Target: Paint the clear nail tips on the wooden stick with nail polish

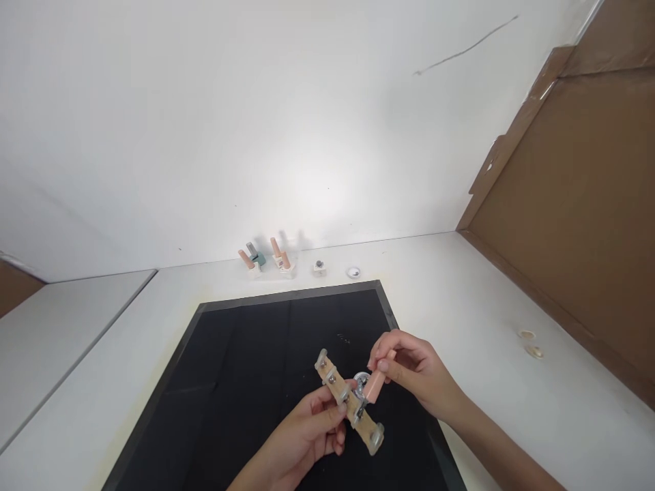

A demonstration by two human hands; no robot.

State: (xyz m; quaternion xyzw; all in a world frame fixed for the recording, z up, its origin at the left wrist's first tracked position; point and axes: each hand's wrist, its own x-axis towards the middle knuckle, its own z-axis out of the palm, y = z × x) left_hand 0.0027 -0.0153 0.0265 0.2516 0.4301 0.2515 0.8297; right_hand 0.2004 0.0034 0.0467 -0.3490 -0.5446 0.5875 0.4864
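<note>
The left hand point(312, 429) has its fingers closed around the middle of a wooden strip point(365, 428) carrying clear nail-shaped tips, held tilted over the near right part of a black mat point(245, 382) on the white tabletop point(486, 307). The right hand point(414, 372) pinches a pink cap point(376, 387) between thumb and fingers, its lower end close to the strip. Just behind sits a small round dish point(361, 377); its support is hidden. Near the tabletop's far edge stand capped bottles point(254, 264), a white uncapped bottle point(319, 271) and a shallow white dish point(353, 273).
</note>
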